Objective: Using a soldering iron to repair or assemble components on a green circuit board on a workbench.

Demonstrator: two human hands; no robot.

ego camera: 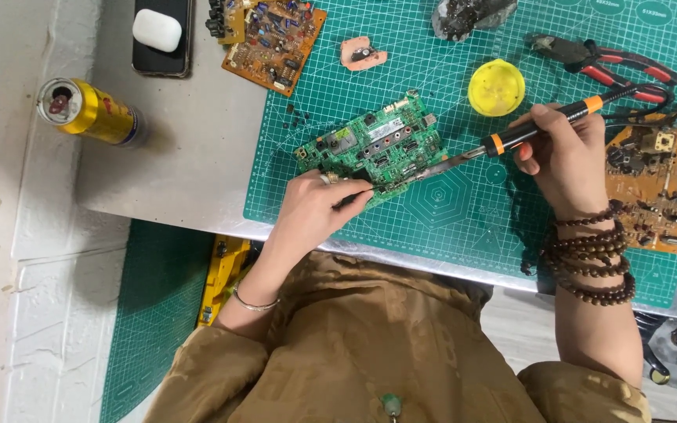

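— So, what are the two hands on?

— Left hand [316,210] rests at the near edge of the green circuit board [370,147], fingers pinched together on a thin dark tool, tweezers most likely, though it is too small to say for sure. Right hand [564,153] is closed around the black-and-orange handle of a soldering iron [511,139], held like a pen.

— And the iron's tip?

— It slants down and left, ending at the board's near edge, just beside the left fingertips. Whether it actually touches the board cannot be told.

— Where does the board lie?

— Tilted on a green cutting mat [464,204], which covers the grey surface [190,157] in front of the person.

— Anything else around?

— A round yellow lid [497,87] sits just beyond the iron. Red-handled pliers [613,63] lie at the far right of the mat. An orange circuit board [660,180] is right of the right hand, another orange board [276,39] at the mat's far left corner. Off the mat, a yellow can [92,111] lies on its side, and a white case [157,30] rests on a dark phone [163,59]. The right wrist wears wound brown beads [589,262].
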